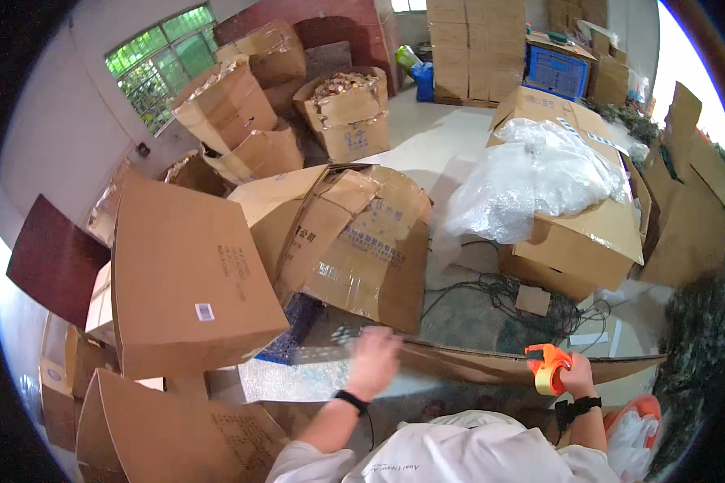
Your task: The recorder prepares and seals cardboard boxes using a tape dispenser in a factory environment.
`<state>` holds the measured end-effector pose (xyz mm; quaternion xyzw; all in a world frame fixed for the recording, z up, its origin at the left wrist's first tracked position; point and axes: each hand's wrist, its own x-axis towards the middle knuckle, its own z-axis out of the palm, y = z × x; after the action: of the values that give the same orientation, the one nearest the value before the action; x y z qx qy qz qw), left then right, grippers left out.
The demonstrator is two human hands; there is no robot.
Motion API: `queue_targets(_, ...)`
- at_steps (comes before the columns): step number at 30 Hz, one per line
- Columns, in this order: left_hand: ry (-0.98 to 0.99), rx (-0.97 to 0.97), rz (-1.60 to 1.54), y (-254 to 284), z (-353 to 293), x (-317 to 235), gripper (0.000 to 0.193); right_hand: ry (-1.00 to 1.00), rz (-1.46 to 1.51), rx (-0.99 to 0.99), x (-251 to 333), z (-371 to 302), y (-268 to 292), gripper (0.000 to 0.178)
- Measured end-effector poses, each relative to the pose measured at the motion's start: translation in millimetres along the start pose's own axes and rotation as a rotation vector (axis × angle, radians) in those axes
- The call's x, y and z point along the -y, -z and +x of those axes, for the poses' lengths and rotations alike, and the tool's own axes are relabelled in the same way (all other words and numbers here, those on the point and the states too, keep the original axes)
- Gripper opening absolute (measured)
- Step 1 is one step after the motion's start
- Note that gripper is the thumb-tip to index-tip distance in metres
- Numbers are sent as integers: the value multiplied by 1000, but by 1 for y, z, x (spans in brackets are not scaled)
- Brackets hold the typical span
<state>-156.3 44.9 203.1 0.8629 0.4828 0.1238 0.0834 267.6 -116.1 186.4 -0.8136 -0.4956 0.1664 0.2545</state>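
Note:
My right hand (577, 377) is closed round an orange tape dispenser (549, 370) with a roll of yellowish tape. The dispenser is against or just in front of a long cardboard panel (467, 362), seen nearly edge-on, that stretches across in front of me. Over the panel's left end is my left hand (374, 361), its fingers smeared by motion; whether it touches the board I cannot tell. Beyond it leans a large worn cardboard sheet (370, 249) with blue print. Below and left of that hand lies a strip of clear bubble wrap (286, 380).
A big brown carton (193, 282) stands at my left, with an opened carton (177, 435) nearer. On the right, bubble wrap (540, 177) covers a long carton (580, 249). Black cables (507, 298) tangle on the floor (475, 322). Filled boxes (346, 121) stand at the back.

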Motion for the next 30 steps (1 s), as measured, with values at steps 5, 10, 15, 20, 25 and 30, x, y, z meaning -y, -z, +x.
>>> queue_targets(5,-246,75,-59,-82,6,-94,60,-53,83,139,-12,17,-4,25)
queue_targets(10,-123,117,-39,-88,21,-109,64,-86,389,168,-14,20,-14,17)
queue_targets(15,-257,96,86,-63,12,-126,49,-94,349,214,-8,17,-3,19)
queue_targets(20,-250,314,-85,-86,10,-183,22,-222,621,319,-68,19,-29,22)
queue_targets(25,-369,579,48,-78,31,-210,19,-126,641,351,-66,23,-26,22)
queue_targets(30,-404,349,56,-100,24,-203,12,-199,821,376,-64,75,-22,24)
